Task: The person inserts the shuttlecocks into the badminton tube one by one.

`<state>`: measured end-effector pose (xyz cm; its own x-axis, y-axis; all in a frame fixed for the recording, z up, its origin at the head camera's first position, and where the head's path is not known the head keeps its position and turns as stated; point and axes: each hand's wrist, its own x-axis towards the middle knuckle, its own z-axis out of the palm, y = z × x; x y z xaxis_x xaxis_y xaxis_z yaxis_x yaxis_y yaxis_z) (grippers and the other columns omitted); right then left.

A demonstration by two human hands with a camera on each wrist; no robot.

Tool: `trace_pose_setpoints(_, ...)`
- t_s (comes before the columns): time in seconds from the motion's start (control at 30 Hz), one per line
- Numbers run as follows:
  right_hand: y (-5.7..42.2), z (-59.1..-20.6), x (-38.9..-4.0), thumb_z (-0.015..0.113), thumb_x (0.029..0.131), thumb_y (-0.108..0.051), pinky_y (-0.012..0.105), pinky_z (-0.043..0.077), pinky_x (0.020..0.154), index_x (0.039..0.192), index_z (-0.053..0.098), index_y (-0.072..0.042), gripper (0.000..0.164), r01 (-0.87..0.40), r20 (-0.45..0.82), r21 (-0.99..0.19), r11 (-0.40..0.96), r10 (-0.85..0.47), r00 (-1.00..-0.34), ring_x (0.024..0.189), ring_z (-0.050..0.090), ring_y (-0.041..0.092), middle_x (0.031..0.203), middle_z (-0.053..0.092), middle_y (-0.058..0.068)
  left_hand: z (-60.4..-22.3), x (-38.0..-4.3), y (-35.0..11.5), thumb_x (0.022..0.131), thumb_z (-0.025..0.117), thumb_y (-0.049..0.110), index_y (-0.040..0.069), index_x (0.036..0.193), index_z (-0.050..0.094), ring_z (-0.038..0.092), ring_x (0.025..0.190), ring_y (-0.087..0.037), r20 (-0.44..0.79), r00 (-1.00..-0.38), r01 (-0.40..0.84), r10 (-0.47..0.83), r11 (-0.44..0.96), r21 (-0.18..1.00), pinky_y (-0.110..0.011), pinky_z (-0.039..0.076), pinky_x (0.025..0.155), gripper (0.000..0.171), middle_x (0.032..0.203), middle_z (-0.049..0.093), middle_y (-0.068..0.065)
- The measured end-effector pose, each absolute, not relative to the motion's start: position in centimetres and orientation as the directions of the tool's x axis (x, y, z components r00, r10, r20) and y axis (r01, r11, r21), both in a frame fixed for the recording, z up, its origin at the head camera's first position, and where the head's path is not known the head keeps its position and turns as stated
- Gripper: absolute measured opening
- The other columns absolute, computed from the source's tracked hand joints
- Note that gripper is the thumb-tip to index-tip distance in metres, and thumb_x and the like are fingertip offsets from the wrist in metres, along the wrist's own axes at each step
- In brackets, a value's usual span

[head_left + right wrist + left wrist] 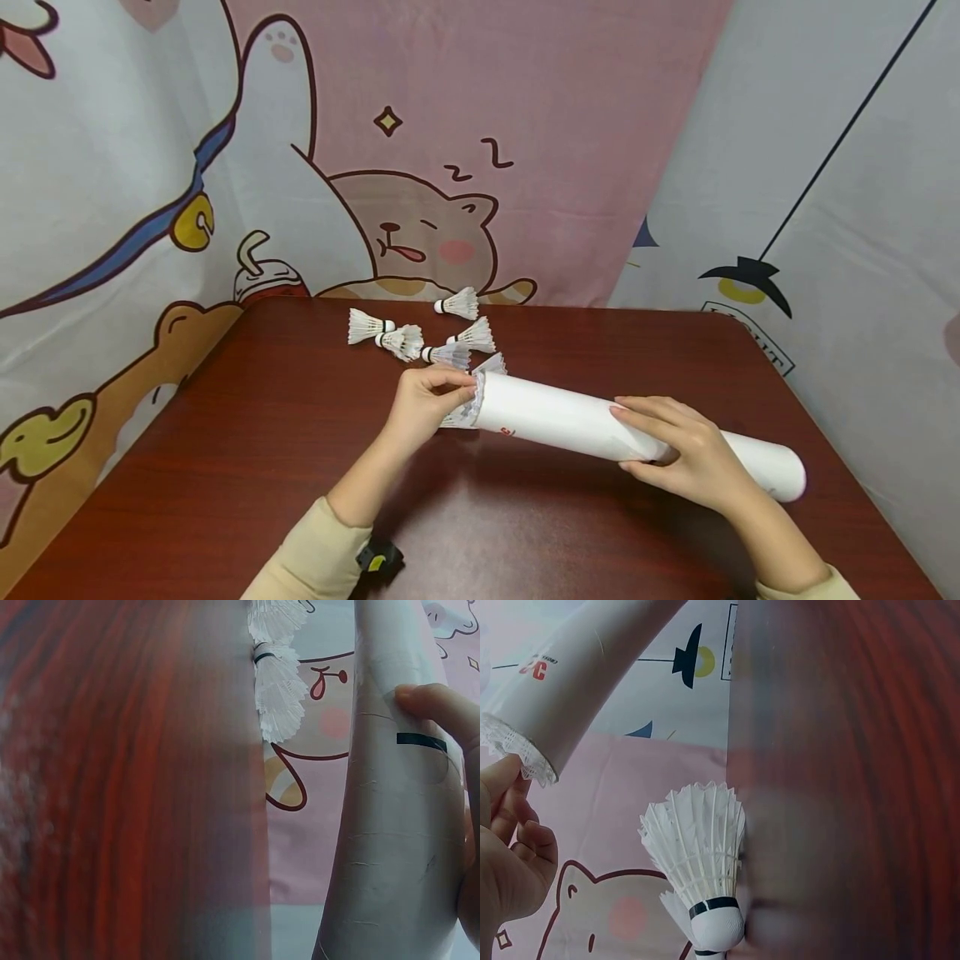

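Observation:
A long white shuttlecock tube [558,412] is held aslant above the table, its mouth towards the left. My right hand [686,446] grips it around the middle, thumb on the near side; in the right wrist view the thumb presses on the tube [397,825]. Feathers of a shuttlecock [517,746] poke out of the mouth, the rest of it hidden inside. At those feathers my left hand [427,404] pinches with thumb and fingertips, the other fingers curled. Close to this hand in the left wrist view lies a loose shuttlecock [705,855] with a white cork and black band.
Several white shuttlecocks lie in a loose group towards the back of the brown table [247,467], one shuttlecock [459,303] nearest the far edge and another shuttlecock [367,326] at the left. A cartoon-printed cloth [570,167] hangs behind the table.

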<state>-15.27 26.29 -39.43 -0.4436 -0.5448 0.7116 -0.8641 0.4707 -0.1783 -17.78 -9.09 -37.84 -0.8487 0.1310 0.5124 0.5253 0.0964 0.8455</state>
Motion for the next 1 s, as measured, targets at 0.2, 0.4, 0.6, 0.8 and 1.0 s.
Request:
trace_pose_setpoints(0.2, 26.2, -39.4, -15.2, 0.064, 0.086, -0.052, 0.016, 0.033, 0.096, 0.121, 0.066, -0.007, 0.058, -0.866, 0.711, -0.179, 0.468, -0.546, -0.443, 0.106, 0.057, 0.023, 0.121, 0.063, 0.011, -38.2, -17.7, -8.8, 0.073, 0.073, -0.015, -0.009, 0.082, 0.073, 0.063, 0.079, -0.011, 0.548, -0.820, 0.566, 0.165, 0.084, 0.820, -0.024, 0.051, 0.068, 0.011, 0.083, 0.069, -0.019)
trace_pose_setpoints(0.4, 26.0, -39.4, -15.1, 0.065, 0.086, -0.053, 0.016, 0.033, 0.097, 0.122, 0.066, -0.007, 0.058, -0.866, 0.705, -0.181, 0.467, -0.552, -0.445, 0.107, 0.056, 0.022, 0.121, 0.063, 0.011, -38.4, -17.5, -8.5, 0.071, 0.070, -0.019, -0.010, 0.081, 0.072, 0.061, 0.079, -0.011, 0.539, -0.822, 0.561, 0.182, 0.104, 0.821, -0.026, 0.051, 0.070, 0.013, 0.082, 0.068, -0.019)
trace_pose_setpoints(0.6, 25.9, -39.4, -15.2, 0.066, 0.085, -0.051, 0.017, 0.034, 0.097, 0.121, 0.067, -0.006, 0.058, -0.875, 0.712, -0.186, 0.447, -0.553, -0.433, 0.106, 0.057, 0.024, 0.120, 0.063, 0.012, -38.3, -17.5, -8.5, 0.070, 0.070, -0.019, -0.010, 0.081, 0.072, 0.062, 0.081, -0.014, 0.542, -0.820, 0.568, 0.183, 0.140, 0.811, -0.027, 0.051, 0.072, 0.014, 0.083, 0.069, -0.019)
trace_pose_setpoints(0.8, 25.8, -39.4, -15.2, 0.067, 0.085, -0.050, 0.017, 0.035, 0.095, 0.119, 0.067, -0.004, 0.057, -0.882, 0.726, -0.188, 0.432, -0.544, -0.421, 0.104, 0.057, 0.024, 0.118, 0.064, 0.013, -38.1, -17.7, -8.8, 0.072, 0.073, -0.015, -0.008, 0.084, 0.073, 0.061, 0.078, -0.014, 0.539, -0.822, 0.566, 0.185, 0.155, 0.810, -0.025, 0.049, 0.066, 0.014, 0.086, 0.070, -0.017)
trace_pose_setpoints(1.0, 26.0, -39.4, -15.2, 0.066, 0.085, -0.051, 0.016, 0.035, 0.094, 0.119, 0.067, -0.004, 0.058, -0.876, 0.724, -0.198, 0.439, -0.537, -0.433, 0.104, 0.057, 0.023, 0.118, 0.064, 0.013, -37.1, -17.3, -9.0, 0.074, 0.076, -0.010, -0.007, 0.086, 0.074, 0.056, 0.072, -0.008, 0.516, -0.839, 0.541, 0.173, 0.173, 0.823, -0.023, 0.045, 0.059, 0.013, 0.086, 0.070, -0.015)
